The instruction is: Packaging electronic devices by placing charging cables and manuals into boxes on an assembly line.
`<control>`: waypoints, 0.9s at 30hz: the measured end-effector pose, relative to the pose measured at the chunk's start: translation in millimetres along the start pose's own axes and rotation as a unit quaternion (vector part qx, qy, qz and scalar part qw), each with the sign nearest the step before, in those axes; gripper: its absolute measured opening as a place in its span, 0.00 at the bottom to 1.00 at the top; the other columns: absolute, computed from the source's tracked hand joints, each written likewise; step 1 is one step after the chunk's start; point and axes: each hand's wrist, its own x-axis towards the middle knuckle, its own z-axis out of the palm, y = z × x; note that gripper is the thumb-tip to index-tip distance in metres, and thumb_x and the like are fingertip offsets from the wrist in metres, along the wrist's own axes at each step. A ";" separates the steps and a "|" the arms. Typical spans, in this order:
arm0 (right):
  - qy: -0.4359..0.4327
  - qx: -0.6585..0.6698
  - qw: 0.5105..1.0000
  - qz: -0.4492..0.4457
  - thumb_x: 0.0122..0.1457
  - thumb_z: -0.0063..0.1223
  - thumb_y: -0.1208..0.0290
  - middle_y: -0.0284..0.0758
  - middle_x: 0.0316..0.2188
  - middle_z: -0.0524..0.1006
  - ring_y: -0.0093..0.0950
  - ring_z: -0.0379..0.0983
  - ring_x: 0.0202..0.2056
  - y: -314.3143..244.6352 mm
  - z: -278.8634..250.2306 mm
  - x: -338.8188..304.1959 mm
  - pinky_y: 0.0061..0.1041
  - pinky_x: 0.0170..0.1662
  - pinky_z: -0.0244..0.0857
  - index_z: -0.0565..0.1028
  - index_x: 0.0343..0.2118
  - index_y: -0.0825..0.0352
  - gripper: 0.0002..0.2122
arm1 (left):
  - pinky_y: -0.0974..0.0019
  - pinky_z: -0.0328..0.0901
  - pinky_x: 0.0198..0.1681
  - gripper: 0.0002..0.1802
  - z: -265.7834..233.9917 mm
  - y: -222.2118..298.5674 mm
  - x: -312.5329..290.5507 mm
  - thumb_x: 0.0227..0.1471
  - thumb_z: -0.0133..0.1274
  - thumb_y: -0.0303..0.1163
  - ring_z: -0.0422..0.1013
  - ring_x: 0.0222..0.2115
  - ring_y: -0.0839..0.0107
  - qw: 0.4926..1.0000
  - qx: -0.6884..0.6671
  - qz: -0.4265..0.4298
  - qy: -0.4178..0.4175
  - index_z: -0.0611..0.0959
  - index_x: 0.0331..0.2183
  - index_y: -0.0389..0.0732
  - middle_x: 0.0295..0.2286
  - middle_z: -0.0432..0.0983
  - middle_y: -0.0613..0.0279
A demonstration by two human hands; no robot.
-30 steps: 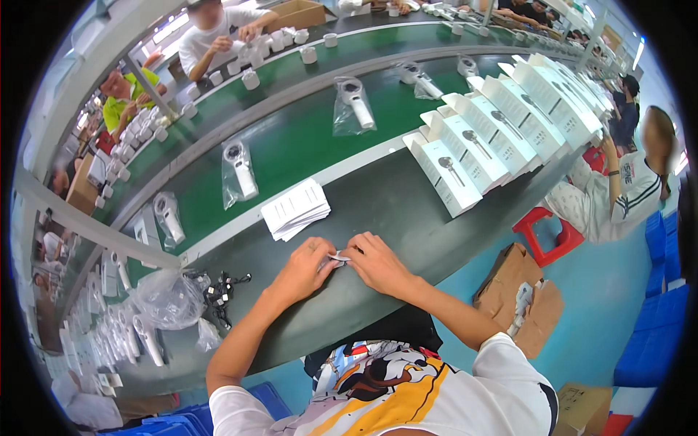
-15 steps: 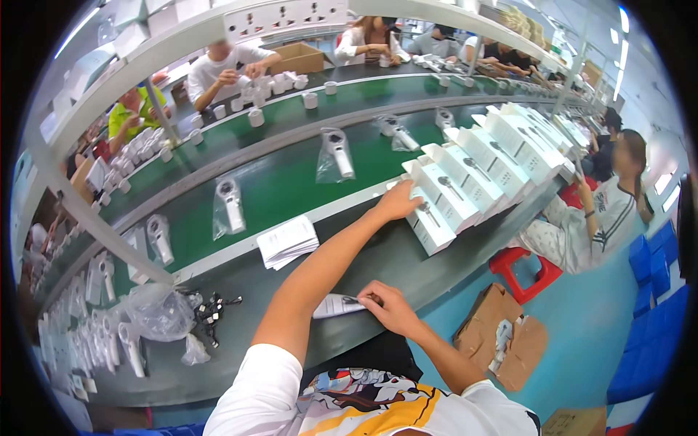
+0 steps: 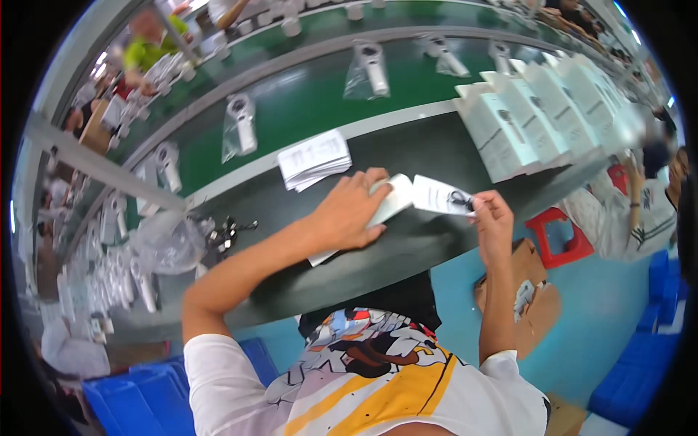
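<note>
My left hand (image 3: 347, 212) is wrapped over a slim white box (image 3: 392, 201) lying on the dark bench in front of me. The box's far-left end shows under my wrist; its right end sticks out past my fingers. Just right of that end, my right hand (image 3: 494, 219) pinches a white printed leaflet (image 3: 432, 195) together with a coiled black cable (image 3: 459, 200). The leaflet's left edge is close to the box's end. Beyond my left hand lies a pile of folded leaflets (image 3: 315, 158). To the right stands a row of white boxes (image 3: 512, 138) with raised flaps.
Bagged white handheld devices (image 3: 374, 70) lie spaced along the green belt (image 3: 305, 94). At left are a clear plastic bag (image 3: 169, 243), loose black cables (image 3: 234, 234) and more devices (image 3: 120, 280). A red stool (image 3: 574, 251), torn cardboard (image 3: 534, 294) and a seated co-worker (image 3: 654, 218) are at right.
My left hand has come back from the box row with one box onto the bench before me. My right hand has lifted the leaflet and cable rightward. The view has tilted down.
</note>
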 end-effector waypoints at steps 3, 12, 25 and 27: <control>-0.037 -0.057 0.998 0.016 0.60 0.50 0.76 0.28 0.27 0.73 0.14 0.67 0.28 8.9 12.0 20.1 0.13 0.31 0.59 0.73 0.33 0.70 0.03 | 0.56 0.59 0.49 0.41 14.5 13.3 -41.6 0.42 0.61 0.38 0.64 0.46 0.51 0.996 0.036 -0.057 0.054 0.64 0.55 0.32 0.50 0.61 0.43; -0.214 -0.316 0.924 0.012 0.57 0.53 0.76 0.28 0.24 0.74 0.15 0.67 0.26 17.6 62.4 21.9 0.15 0.30 0.61 0.75 0.31 0.73 0.05 | 0.56 0.59 0.48 0.46 26.7 28.4 -64.5 0.42 0.62 0.41 0.65 0.43 0.54 0.985 0.043 -0.151 0.076 0.61 0.58 0.34 0.45 0.67 0.48; -0.090 -0.183 0.960 -0.194 0.62 0.42 0.74 0.38 0.42 0.75 0.26 0.72 0.40 3.5 124.8 13.2 0.25 0.45 0.66 0.73 0.45 0.73 0.12 | 0.55 0.60 0.44 0.49 -21.5 -2.8 -93.6 0.40 0.63 0.41 0.65 0.41 0.52 0.950 0.066 -0.147 0.267 0.58 0.58 0.31 0.42 0.67 0.46; -0.022 -0.151 0.973 -0.172 0.63 0.41 0.73 0.36 0.38 0.76 0.23 0.72 0.37 5.5 110.5 20.9 0.22 0.42 0.66 0.74 0.40 0.72 0.10 | 0.53 0.61 0.45 0.49 -61.8 -24.8 -83.0 0.41 0.62 0.41 0.66 0.41 0.50 0.932 0.034 -0.153 0.328 0.57 0.58 0.29 0.42 0.66 0.42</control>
